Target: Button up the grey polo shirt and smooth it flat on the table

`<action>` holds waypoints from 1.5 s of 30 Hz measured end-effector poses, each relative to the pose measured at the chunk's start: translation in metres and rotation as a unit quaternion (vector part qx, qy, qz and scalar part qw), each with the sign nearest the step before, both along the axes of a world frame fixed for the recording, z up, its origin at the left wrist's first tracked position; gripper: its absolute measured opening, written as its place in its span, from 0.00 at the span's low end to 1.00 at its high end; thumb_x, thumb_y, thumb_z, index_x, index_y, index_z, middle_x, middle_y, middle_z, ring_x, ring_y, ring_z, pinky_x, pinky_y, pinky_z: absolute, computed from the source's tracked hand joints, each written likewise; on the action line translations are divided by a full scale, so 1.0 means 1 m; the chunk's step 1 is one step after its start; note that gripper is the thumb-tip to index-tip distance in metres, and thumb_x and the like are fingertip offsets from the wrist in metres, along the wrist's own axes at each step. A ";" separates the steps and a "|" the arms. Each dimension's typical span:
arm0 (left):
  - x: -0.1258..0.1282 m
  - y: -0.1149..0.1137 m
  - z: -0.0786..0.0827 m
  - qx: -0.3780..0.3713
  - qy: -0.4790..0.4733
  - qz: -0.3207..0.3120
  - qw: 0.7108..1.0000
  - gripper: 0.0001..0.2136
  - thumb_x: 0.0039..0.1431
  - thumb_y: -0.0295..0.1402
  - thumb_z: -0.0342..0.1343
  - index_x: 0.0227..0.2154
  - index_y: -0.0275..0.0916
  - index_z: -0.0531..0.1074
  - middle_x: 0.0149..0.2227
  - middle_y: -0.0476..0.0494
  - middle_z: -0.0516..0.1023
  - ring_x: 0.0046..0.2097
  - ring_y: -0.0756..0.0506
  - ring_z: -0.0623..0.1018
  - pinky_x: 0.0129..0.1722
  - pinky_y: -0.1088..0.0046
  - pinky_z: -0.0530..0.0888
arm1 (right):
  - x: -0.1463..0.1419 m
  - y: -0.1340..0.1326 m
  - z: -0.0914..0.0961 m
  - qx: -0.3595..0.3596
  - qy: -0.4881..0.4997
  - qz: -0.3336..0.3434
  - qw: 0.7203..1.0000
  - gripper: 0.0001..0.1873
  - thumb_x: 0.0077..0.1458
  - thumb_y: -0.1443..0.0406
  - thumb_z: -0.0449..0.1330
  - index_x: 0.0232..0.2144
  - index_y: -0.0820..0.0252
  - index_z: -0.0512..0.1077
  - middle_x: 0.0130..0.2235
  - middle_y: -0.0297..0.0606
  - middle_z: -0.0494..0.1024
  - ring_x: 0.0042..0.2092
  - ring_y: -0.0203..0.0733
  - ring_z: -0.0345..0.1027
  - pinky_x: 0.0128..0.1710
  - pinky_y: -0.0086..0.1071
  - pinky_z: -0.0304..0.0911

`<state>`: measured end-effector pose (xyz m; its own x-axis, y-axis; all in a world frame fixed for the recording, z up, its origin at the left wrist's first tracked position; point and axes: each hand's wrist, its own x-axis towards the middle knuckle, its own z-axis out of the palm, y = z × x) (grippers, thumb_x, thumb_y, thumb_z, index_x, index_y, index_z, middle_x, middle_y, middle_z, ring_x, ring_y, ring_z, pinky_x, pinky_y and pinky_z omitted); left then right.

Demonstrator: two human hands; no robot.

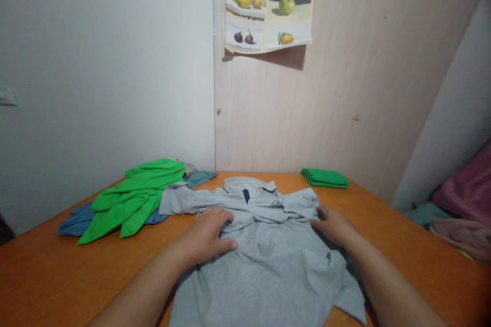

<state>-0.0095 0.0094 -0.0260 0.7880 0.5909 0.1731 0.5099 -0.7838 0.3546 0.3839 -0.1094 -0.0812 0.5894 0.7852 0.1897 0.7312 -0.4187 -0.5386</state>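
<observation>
We reckon the grey polo shirt (264, 260)'s soft & light, best held by 10 & 2 o'clock sleeves (180, 201); L hand (207, 234) spread, can't tell if R hand (338, 227) pinches.

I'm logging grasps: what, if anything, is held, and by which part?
The left grip lies open on the grey shirt. The right grip is by one sleeve; whether it pinches cloth cannot be told.
</observation>
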 end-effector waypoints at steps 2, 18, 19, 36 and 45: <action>0.004 -0.013 0.006 -0.038 0.001 -0.038 0.999 0.20 0.52 0.47 0.63 0.45 0.42 0.73 0.44 0.44 0.75 0.46 0.40 0.73 0.46 0.66 0.69 | -0.003 0.001 0.000 0.017 0.033 0.005 0.999 0.07 0.38 0.65 0.64 0.26 0.57 0.74 0.28 0.38 0.77 0.33 0.42 0.68 0.31 0.31 0.54; 0.004 -0.025 0.021 -0.236 -0.036 -0.135 0.962 0.07 0.60 0.38 0.53 0.33 0.40 0.68 0.33 0.51 0.68 0.35 0.49 0.67 0.36 0.74 0.65 | -0.008 -0.010 0.036 0.281 0.265 -0.033 0.922 0.10 0.45 0.57 0.60 0.25 0.56 0.69 0.25 0.32 0.71 0.28 0.38 0.62 0.25 0.30 0.57; 0.002 -0.024 0.024 -0.277 -0.058 -0.126 0.951 0.09 0.61 0.41 0.52 0.34 0.40 0.66 0.29 0.53 0.65 0.32 0.50 0.64 0.32 0.75 0.63 | -0.009 -0.011 0.038 0.285 0.283 -0.025 0.915 0.09 0.44 0.57 0.61 0.25 0.56 0.69 0.25 0.32 0.71 0.27 0.38 0.62 0.25 0.29 0.56; 0.002 -0.019 0.013 -0.392 -0.059 -0.136 0.908 0.21 0.53 0.49 0.62 0.43 0.39 0.73 0.30 0.52 0.66 0.32 0.50 0.65 0.32 0.77 0.63 | -0.020 -0.005 0.015 0.132 0.237 0.061 0.961 0.14 0.42 0.55 0.67 0.26 0.58 0.72 0.19 0.32 0.70 0.22 0.36 0.60 0.21 0.29 0.51; 0.007 -0.030 0.010 -0.304 0.049 -0.154 0.939 0.23 0.46 0.49 0.65 0.42 0.42 0.76 0.32 0.52 0.67 0.34 0.48 0.66 0.33 0.76 0.63 | -0.012 0.000 0.011 0.132 0.268 0.064 0.952 0.07 0.36 0.66 0.63 0.17 0.58 0.67 0.15 0.28 0.65 0.19 0.31 0.54 0.19 0.26 0.47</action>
<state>-0.0026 -0.0204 -0.0162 0.9325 0.2974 -0.2049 0.3452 -0.5671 0.7478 0.3714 -0.1090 -0.0703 0.5604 0.8234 0.0886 0.3566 -0.1434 -0.9232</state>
